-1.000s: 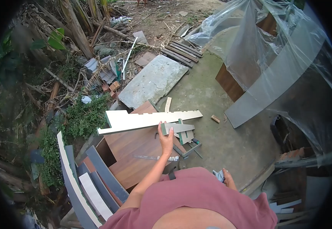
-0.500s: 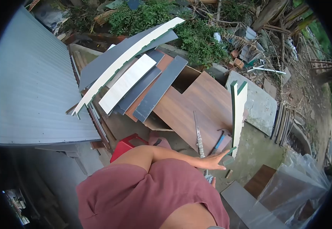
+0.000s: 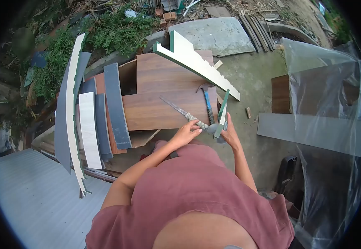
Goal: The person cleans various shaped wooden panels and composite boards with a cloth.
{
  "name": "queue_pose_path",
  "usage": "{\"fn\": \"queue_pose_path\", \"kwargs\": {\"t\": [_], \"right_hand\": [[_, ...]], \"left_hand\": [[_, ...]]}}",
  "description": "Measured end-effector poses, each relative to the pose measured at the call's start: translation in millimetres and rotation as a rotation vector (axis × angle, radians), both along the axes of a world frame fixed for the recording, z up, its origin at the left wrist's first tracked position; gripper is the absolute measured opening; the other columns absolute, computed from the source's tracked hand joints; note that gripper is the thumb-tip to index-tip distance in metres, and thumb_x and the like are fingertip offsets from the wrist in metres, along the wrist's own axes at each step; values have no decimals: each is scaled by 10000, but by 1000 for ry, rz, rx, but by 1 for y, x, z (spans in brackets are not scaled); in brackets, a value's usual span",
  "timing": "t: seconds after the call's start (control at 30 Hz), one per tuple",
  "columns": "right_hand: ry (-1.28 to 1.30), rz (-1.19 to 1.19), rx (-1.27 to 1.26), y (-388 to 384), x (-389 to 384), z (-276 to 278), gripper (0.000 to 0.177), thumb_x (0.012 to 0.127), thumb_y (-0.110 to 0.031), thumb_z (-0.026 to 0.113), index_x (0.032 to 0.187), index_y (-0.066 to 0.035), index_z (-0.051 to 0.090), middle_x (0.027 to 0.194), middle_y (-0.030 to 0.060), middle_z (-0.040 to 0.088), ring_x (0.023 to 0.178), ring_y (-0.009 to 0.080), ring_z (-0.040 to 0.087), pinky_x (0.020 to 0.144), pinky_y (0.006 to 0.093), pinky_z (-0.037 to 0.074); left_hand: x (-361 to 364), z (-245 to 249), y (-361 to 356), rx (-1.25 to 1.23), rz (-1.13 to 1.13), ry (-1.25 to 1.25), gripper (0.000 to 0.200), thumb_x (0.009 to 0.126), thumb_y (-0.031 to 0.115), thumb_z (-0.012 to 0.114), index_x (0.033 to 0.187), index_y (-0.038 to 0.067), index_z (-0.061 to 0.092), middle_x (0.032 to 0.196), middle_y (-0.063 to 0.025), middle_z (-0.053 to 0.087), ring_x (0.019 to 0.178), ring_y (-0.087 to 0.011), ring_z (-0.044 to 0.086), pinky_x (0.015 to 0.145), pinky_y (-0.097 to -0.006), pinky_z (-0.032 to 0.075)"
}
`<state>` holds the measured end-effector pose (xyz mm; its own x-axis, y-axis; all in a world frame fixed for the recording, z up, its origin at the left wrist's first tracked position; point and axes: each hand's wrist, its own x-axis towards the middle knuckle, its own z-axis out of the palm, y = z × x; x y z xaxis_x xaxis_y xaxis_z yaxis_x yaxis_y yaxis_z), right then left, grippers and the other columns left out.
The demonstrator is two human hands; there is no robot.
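Note:
My right hand (image 3: 229,133) is closed around a short white strip with green edges (image 3: 225,111), held upright close to my body. A grey rounded object (image 3: 213,128) shows beside that strip, partly hidden by it. My left hand (image 3: 186,133) has its thumb and fingers at the wrapped handle of a long, thin-bladed tool (image 3: 191,119), whose blade points away to the left over a brown wood-grain board (image 3: 147,110). On the board's right side lies a claw hammer (image 3: 208,103) with a blue handle. Beyond it a longer white board with green edges (image 3: 193,58) rests across the brown boards.
Stacked at the left are dark grey planks (image 3: 117,106), a white plank (image 3: 90,128) and a long white strip (image 3: 70,95). Clear plastic sheeting (image 3: 326,87) drapes over boards at the right. A concrete slab (image 3: 222,37) and bushes (image 3: 114,35) lie beyond.
My view has swung to the right. My left hand has left the white-and-green pieces and reached the wrapped handle. The right hand has come into view with the short strip.

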<state>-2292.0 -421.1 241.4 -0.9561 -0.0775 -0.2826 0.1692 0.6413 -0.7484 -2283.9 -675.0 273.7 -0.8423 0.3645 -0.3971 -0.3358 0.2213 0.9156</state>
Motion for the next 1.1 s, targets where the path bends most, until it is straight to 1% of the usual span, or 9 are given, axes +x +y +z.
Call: {"fn": "queue_pose_path", "kwargs": {"t": [0.1, 0.13, 0.23, 0.33, 0.57, 0.7, 0.83, 1.0, 1.1], "right_hand": [[-47, 52, 121, -10, 13, 13, 890, 699, -179, 673, 1436, -161, 173, 1309, 221, 369, 1118, 402, 493, 928, 440, 432], [-78, 19, 185, -16, 11, 24, 821, 695, -197, 686, 1398, -220, 263, 1334, 174, 360, 1100, 408, 503, 906, 461, 448], [-129, 37, 300, -15, -3, 38, 742, 711, -279, 683, 1364, -183, 344, 1288, 144, 425, 1146, 360, 479, 924, 427, 423], [9, 30, 316, 2, -48, 37, 679, 685, -269, 695, 1295, -194, 407, 1280, 147, 430, 1063, 396, 533, 865, 464, 467], [182, -30, 240, 44, -203, 23, 756, 675, -351, 724, 1319, -121, 402, 1171, 212, 537, 1041, 384, 551, 854, 430, 452], [-160, 188, 253, 53, -239, 49, 829, 655, -337, 751, 1340, -79, 362, 1145, 238, 570, 1089, 339, 540, 882, 394, 431], [-223, 367, 280, 68, -250, 43, 929, 629, -316, 783, 1387, -94, 293, 1160, 234, 569, 1100, 343, 534, 901, 406, 423], [-191, 377, 306, 76, -235, 41, 925, 638, -319, 785, 1392, -97, 298, 1215, 252, 531, 1136, 345, 513, 938, 391, 404], [-250, 197, 252, 75, -215, 44, 908, 664, -326, 755, 1395, -62, 285, 1231, 293, 502, 1161, 346, 496, 939, 391, 403]], "left_hand": [[1, 2, 3, 37, 21, -90, 517, 881, 277, 578, 1273, -29, 436, 1088, -193, 621, 1020, -243, 599, 855, -326, 468], [-1, 6, 5, 33, 10, -88, 517, 881, 277, 578, 1273, -29, 436, 1088, -193, 621, 1020, -243, 599, 855, -326, 468], [-8, 12, 9, 53, 49, -199, 493, 892, 266, 565, 1265, -32, 442, 1086, -178, 621, 1013, -239, 593, 868, -324, 460], [-9, 6, 5, 75, 139, -140, 471, 907, 258, 548, 1254, -43, 445, 1111, -184, 600, 966, -231, 603, 830, -313, 472], [5, 3, -20, 28, 241, -182, 471, 909, 256, 546, 1249, -55, 445, 1117, -200, 593, 933, -213, 616, 813, -302, 474], [25, 1, -37, -25, 319, -247, 469, 911, 260, 539, 1259, -40, 445, 1113, -185, 596, 921, -202, 618, 786, -287, 470], [38, 0, -54, 20, 454, -333, 469, 916, 274, 528, 1275, -15, 439, 1126, -158, 600, 925, -188, 619, 764, -277, 463], [42, 1, -74, 15, 505, -347, 471, 924, 281, 513, 1289, -3, 423, 1148, -130, 588, 934, -190, 609, 791, -288, 472], [43, -8, -85, -22, 560, -296, 475, 914, 290, 527, 1274, -8, 441, 1126, -150, 605, 885, -185, 633, 730, -282, 488]]}}
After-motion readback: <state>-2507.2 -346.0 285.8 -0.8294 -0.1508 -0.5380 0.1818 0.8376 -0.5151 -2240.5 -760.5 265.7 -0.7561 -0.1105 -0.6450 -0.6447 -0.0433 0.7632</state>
